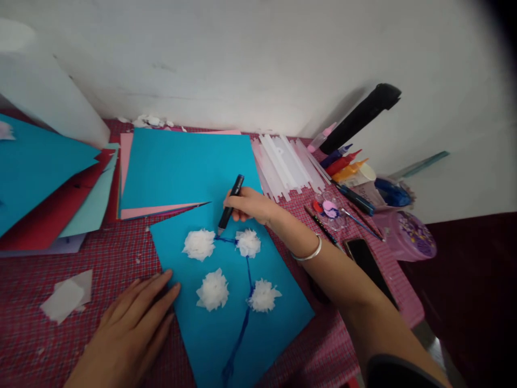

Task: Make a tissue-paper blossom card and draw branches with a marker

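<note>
- Tabletop (121, 258): covered with a red checked cloth and pushed up against a white wall.
- Blue sheet (278, 323): lies flat near the front of the tabletop, turned at an angle. A second blue sheet (181, 167) lies behind it on top of pink paper.
- Paper stack (40, 178): blue, red and pale green sheets fanned out at far left.
- Left hand (133, 323): palm down on the cloth, fingers stretched out flat and slightly apart, holding nothing. The fingertips are at the blue sheet's left edge.
- Right hand (250, 206): reaches in from the right over the top of the sheet, fingers clamped round the marker. A silver bangle (309, 253) sits on the wrist.
- White strips (283, 161): a row laid side by side behind the right hand.
- Bottles (343, 161): purple, red and orange, lying at the right with a black tube (359, 116) leaning on the wall above them.
- Phone (365, 258): dark, flat on the cloth by the right forearm.
- Marker (230, 203): dark. Its long axis is tilted, cap end up and to the right toward the wall, tip down and to the left. The tip is on the sheet between the two upper flowers, at the drawn line.
- White tissue flowers (212, 290): four on the sheet, two upper and two lower.
- Drawn blue line (242, 328): runs from the sheet's near edge up between the right-hand flowers, then branches left under the tip.
- Tissue scrap (67, 296): left of the left hand.
</note>
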`<action>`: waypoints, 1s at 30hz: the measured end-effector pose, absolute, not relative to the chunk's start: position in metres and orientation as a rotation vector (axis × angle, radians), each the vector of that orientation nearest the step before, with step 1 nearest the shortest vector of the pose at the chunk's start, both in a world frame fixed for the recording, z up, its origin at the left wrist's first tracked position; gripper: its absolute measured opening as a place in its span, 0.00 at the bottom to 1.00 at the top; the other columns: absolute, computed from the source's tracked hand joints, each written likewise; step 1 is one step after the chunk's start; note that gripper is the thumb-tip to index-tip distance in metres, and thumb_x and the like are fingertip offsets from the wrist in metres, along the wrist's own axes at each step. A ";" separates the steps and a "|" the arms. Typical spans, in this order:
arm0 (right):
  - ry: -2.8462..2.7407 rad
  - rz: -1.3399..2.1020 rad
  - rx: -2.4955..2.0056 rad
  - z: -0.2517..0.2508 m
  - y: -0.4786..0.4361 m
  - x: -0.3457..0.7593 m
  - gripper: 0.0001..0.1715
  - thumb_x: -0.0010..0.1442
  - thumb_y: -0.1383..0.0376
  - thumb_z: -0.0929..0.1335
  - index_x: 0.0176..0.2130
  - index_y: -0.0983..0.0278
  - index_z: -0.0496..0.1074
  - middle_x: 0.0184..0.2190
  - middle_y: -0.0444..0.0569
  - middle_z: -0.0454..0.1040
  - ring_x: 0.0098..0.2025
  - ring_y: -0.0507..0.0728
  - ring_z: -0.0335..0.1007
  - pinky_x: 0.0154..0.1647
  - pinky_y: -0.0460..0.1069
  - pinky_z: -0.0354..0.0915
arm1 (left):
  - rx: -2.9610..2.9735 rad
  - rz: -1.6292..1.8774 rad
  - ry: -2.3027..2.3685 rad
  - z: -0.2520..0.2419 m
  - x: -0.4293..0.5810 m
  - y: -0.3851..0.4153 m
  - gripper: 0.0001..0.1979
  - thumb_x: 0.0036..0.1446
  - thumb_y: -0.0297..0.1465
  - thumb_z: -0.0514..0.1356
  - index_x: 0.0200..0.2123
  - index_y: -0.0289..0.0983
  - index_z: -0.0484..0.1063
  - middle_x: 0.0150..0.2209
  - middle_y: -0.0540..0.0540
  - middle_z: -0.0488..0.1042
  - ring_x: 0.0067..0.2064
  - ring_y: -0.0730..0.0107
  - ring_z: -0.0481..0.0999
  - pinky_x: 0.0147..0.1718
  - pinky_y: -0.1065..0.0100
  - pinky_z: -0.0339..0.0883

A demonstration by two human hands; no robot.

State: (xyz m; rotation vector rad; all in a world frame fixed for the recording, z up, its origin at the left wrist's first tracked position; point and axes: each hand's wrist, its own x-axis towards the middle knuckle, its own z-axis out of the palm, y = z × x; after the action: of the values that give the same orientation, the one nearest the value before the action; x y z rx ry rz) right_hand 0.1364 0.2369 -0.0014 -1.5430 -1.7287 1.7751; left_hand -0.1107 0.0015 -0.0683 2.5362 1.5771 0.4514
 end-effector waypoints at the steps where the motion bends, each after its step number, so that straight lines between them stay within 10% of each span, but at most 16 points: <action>1: -1.726 1.780 -1.544 -0.001 0.236 0.136 0.10 0.57 0.66 0.66 0.24 0.64 0.68 0.12 0.40 0.68 0.13 0.47 0.59 0.13 0.42 0.53 | 2.550 0.445 1.572 -0.068 -0.110 0.002 0.20 0.69 0.38 0.47 0.61 0.42 0.62 0.65 0.44 0.60 0.59 0.52 0.66 0.60 0.49 0.56; 30: -1.502 1.731 -1.448 -0.009 0.231 0.143 0.05 0.52 0.66 0.68 0.25 0.63 0.69 0.11 0.39 0.66 0.12 0.47 0.56 0.12 0.43 0.48 | 2.648 0.495 1.558 -0.052 -0.103 0.009 0.18 0.69 0.36 0.47 0.57 0.38 0.67 0.61 0.39 0.66 0.56 0.51 0.68 0.52 0.48 0.64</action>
State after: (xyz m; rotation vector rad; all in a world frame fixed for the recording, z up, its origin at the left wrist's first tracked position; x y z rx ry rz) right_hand 0.1433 0.2308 -0.0086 -1.4482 -1.5017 1.7307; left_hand -0.1034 0.0089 -0.0523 2.6479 1.5584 0.4954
